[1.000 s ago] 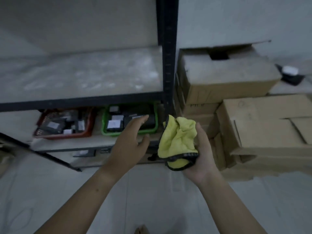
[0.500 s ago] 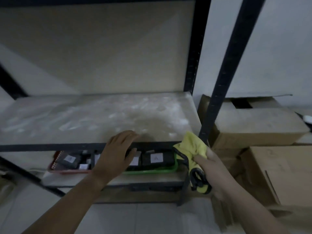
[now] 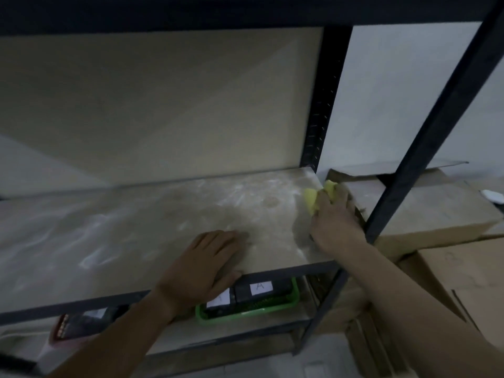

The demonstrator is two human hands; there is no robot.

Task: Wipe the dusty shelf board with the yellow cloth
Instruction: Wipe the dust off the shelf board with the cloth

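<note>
Half a second ago the right hand (image 3: 336, 214) was holding the yellow cloth (image 3: 313, 201) in the air in front of the rack, below the board's front edge. Now it has come up and in, and the cloth sits on the shelf board (image 3: 131, 230) at its far right corner. The left hand (image 3: 203, 264), which then only reached the front rail with its fingertips, now lies further in on the board. The right hand's fingers are curled over the bunched cloth and press it down on the board; yellow folds show to the left of the knuckles and above them. The left hand is flat and relaxed, palm down, fingers straight and pointing inward, its heel at the dark front rail; it holds nothing. Pale dust streaks and smudges cover the board, thickest across the middle and toward the back right. The rear upright (image 3: 321, 105) of the black rack rises just behind the cloth, and the front upright (image 3: 436, 126) crosses the view just right of the right hand. On the lower shelf (image 3: 245, 328) a green basket (image 3: 246, 309) holds dark items, one with a white label (image 3: 261, 286) marked A, and a red basket (image 3: 64, 327) stands further left. Cardboard boxes (image 3: 436, 216) are stacked to the right of the rack.
</note>
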